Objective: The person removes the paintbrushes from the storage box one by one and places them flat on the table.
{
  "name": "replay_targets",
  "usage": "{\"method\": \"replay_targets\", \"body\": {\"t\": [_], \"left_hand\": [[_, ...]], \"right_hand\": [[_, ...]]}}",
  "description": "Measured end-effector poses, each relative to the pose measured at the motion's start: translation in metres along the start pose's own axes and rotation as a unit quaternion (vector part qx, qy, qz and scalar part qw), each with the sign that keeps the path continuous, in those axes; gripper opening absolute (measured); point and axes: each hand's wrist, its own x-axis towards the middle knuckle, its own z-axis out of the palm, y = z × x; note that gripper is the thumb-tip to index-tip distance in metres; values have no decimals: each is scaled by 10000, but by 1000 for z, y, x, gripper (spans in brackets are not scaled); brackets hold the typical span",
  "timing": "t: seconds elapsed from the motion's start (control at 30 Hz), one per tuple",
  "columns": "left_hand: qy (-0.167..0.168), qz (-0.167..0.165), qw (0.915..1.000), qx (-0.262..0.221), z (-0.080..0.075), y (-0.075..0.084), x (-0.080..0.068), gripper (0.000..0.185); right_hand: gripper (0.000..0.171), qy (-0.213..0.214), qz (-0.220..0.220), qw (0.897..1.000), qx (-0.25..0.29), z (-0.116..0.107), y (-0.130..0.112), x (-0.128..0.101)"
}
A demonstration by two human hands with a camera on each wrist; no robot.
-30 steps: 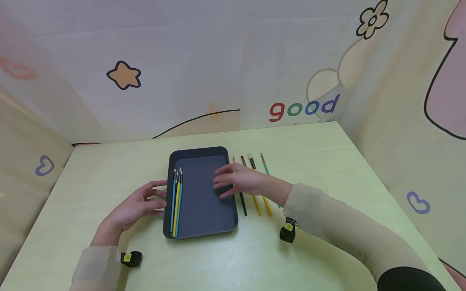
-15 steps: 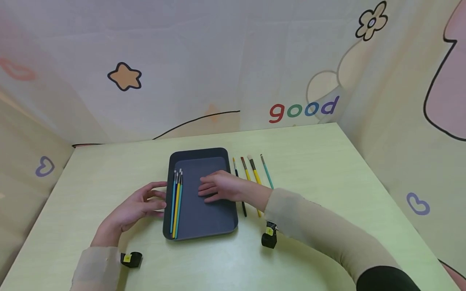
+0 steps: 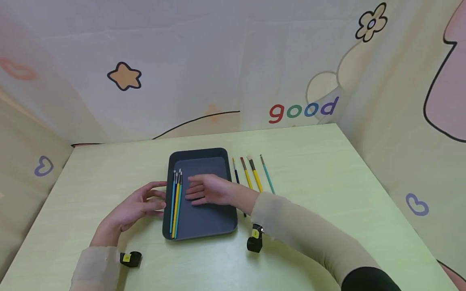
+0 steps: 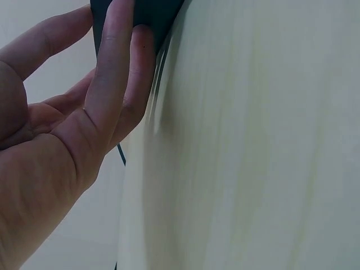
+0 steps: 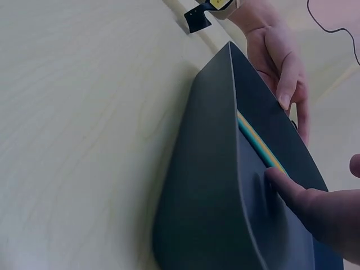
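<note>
A dark grey tray (image 3: pixel 214 222) lies on the table with several slim paintbrushes (image 3: pixel 176 214), teal, yellow and dark, side by side along its left wall. My left hand (image 3: pixel 132 208) rests its fingertips against the outside of that wall, fingers loosely bent. My right hand (image 3: pixel 211 190) is over the tray floor, fingers extended toward the brushes and holding nothing. In the right wrist view, a fingertip (image 5: pixel 275 174) is at the teal brush (image 5: pixel 256 140); whether it touches, I cannot tell. Right of the tray lie more paintbrushes, including a yellow-handled one (image 3: pixel 256 176) and a teal one (image 3: pixel 267 173), partly hidden by my right arm.
The pale wooden table (image 3: pixel 309 161) extends around the tray. A printed cloth backdrop (image 3: pixel 200 60) rises behind it and along both sides. Small black wrist cameras hang by each cuff, one at the left (image 3: pixel 131 259), another at the right (image 3: pixel 255 240).
My right hand has moved left, from the tray's right edge across its floor to near the brushes inside. The left hand, tray and brushes have stayed in place.
</note>
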Motion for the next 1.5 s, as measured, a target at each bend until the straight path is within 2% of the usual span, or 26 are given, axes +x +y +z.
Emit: {"method": "replay_targets", "body": {"t": [0.17,0.57,0.93,1.1,1.37,1.5], "left_hand": [[-12,7,10000,-25,-1,0,-1,75],[-92,73,9999,-29,-1,-1,0,76],[-119,48,9999,-22,0,-1,2,75],[-111,38,9999,-31,0,0,1,75],[-134,118,9998,-40,-2,-2,1,73],[-124,99,9999,-31,-2,-2,0,73]], "right_hand": [[60,-155,-53,9999,5,5,5,5],[42,-75,-108,9997,-196,14,16,18],[40,98,-267,9976,-634,15,20,25],[39,78,-457,9954,-834,24,25,27],[27,688,-728,9893,-1059,37,33,31],[26,921,-815,9863,-1104,40,36,32]]}}
